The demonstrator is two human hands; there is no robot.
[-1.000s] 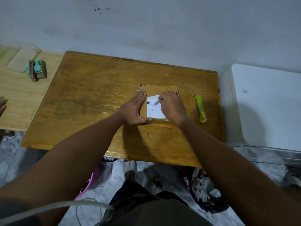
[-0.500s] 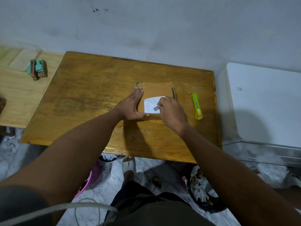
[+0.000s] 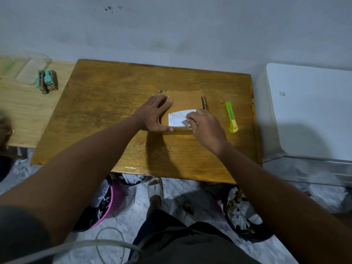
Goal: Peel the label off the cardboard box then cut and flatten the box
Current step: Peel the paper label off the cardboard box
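The cardboard box (image 3: 183, 103) is laid flat on the wooden table (image 3: 114, 103), slightly right of the table's centre. A white label (image 3: 178, 118) is stuck on the near half of the box, and its right edge is pinched between the curled fingers and thumb of the right hand (image 3: 205, 128). The left hand (image 3: 155, 115) is pressed flat on the box's left edge, fingers straight and spread, the thumb laid along the near edge. A green and yellow utility knife (image 3: 231, 117) is seen on the table just right of the box, apart from it. A white appliance (image 3: 312, 111) is stood right of the table, and a lighter wooden surface (image 3: 22, 107) left of it.
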